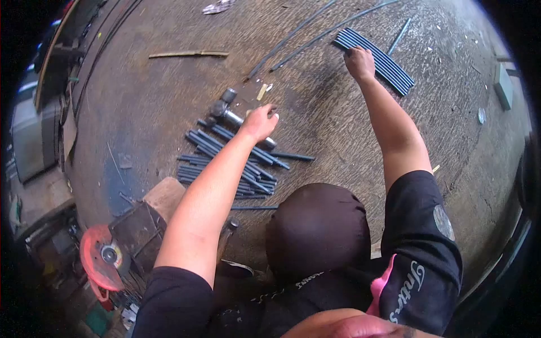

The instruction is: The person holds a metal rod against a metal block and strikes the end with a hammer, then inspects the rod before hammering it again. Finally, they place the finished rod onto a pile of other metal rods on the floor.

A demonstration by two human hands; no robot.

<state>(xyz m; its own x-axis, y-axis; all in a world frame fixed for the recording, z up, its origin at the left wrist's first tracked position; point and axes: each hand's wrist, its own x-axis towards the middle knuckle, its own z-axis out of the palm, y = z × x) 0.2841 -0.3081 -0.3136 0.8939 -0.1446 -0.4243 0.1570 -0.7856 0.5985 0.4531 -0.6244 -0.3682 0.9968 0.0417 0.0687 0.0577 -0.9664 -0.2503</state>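
Note:
My right hand (359, 61) is at the front left edge of a neat row of blue-grey metal rods (389, 69) lying side by side on the floor. Its fingers are bent and closed down at the outermost rod, partly hiding it. My left hand (261, 123) hovers over a steel hammer-like tool (232, 117), thumb and fingers apart, with nothing visible between them. Below that hand and forearm lies a loose pile of similar short rods (208, 147), pointing in several directions. My left forearm covers part of the pile.
Two long thin rods (315, 46) and a single short rod (400, 36) lie farther out. A flat strip (189, 54) rests at upper left. A cut-off machine with a red guard (96, 250) stands at lower left. My covered knee (318, 231) is between my arms.

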